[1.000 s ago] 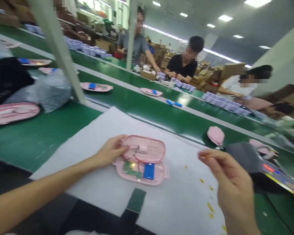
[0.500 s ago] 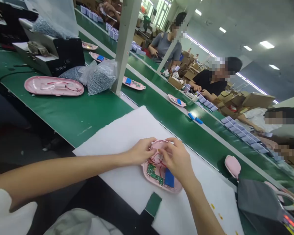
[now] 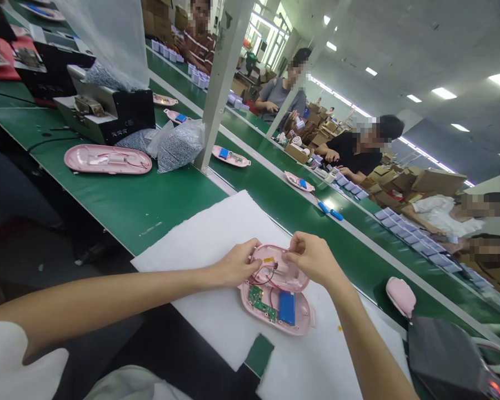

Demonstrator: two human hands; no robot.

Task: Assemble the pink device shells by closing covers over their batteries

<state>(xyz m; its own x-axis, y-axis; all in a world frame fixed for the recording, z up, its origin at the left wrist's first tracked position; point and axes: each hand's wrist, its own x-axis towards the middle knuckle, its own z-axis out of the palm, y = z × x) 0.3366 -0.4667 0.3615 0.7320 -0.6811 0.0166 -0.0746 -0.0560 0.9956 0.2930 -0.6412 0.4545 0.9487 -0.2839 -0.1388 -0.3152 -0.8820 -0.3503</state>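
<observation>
The left hand (image 3: 235, 264) is clamped over the rim of the upper half of a pink plastic shell (image 3: 280, 268), which is laid overlapping the lower half (image 3: 275, 318). The right hand (image 3: 312, 258) is held apart from the left, its fingers (image 3: 300, 247) pinched together just above the far rim (whether anything is gripped there cannot be told). Both halves are placed on a white foam sheet (image 3: 200, 233), itself spread over a green conveyor belt (image 3: 108, 208). A green circuit board (image 3: 261, 303) and a blue battery pack (image 3: 287, 308) are seated in the lower half, and red and black wires (image 3: 263, 276) are looped across the join. A scrap of yellow tape (image 3: 269, 259) is stuck to the upper half. Any print on the board or battery is too small to be read. A rounded pink case (image 3: 400, 297) is left on the belt to the right, and a bag of grey granules (image 3: 179, 145) is seen farther off.
</observation>
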